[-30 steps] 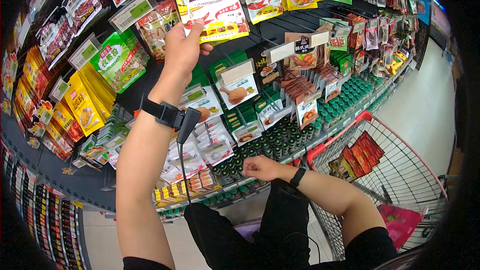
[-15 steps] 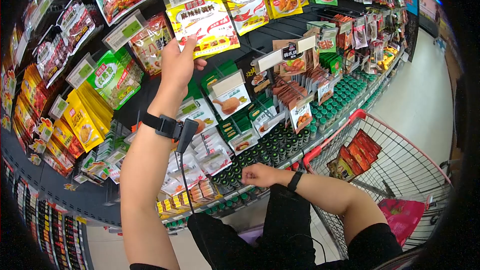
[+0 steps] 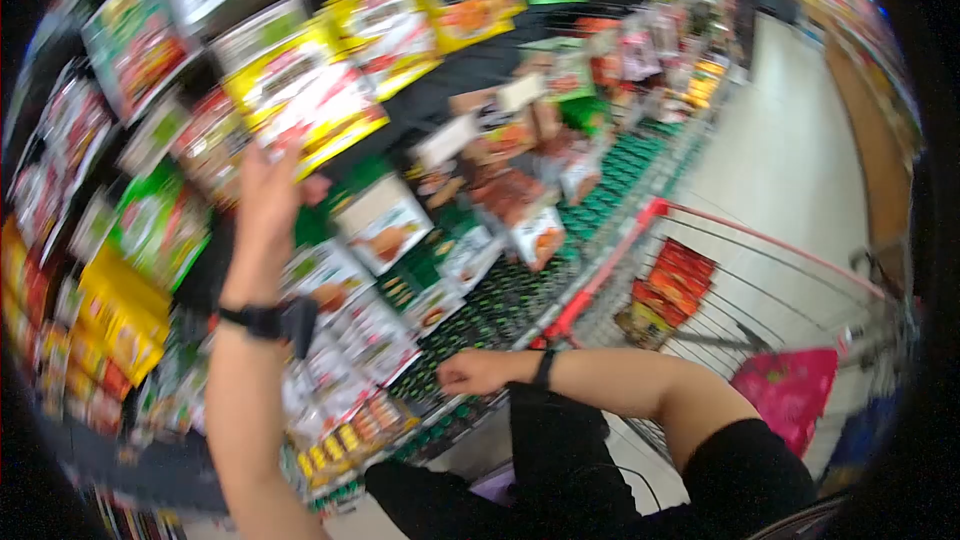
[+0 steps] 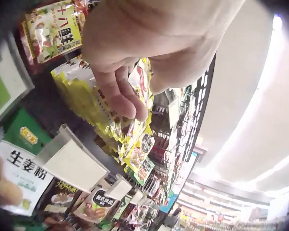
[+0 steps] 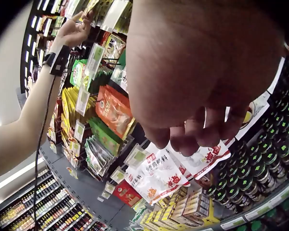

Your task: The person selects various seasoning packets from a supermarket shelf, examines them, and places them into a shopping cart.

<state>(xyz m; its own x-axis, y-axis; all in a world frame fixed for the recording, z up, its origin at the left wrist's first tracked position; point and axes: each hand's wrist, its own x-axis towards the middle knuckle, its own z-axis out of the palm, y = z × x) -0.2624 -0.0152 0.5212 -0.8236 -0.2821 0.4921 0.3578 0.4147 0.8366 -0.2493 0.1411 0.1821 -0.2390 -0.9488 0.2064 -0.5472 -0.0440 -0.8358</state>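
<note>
My left hand [image 3: 265, 198] is raised to the hanging seasoning display and pinches a yellow-and-white seasoning packet [image 3: 312, 98] at its lower left part. The thumb lies over the packet's front, the other fingers behind it. In the left wrist view, bent fingers [image 4: 119, 102] sit among a row of yellow packets [image 4: 86, 98] hanging one behind another. My right hand [image 3: 474, 372] hangs low in front of the shelf, fingers loosely curled and holding nothing. Behind it stand rows of dark-lidded jars [image 5: 253, 171].
A shopping cart [image 3: 600, 285] with a red rim stands at the right, holding red packets [image 3: 675, 280] and a pink bag [image 3: 790, 395]. Green-capped jars [image 3: 625, 165] line the lower shelf. Blank and green price tags [image 3: 445, 140] stick out before the packets. An aisle floor [image 3: 785, 140] runs along the right.
The head view has swung right and blurred, so shelf and cart appear further left. My left hand keeps hold of the yellow seasoning packet. My right hand stays low and loosely curled.
</note>
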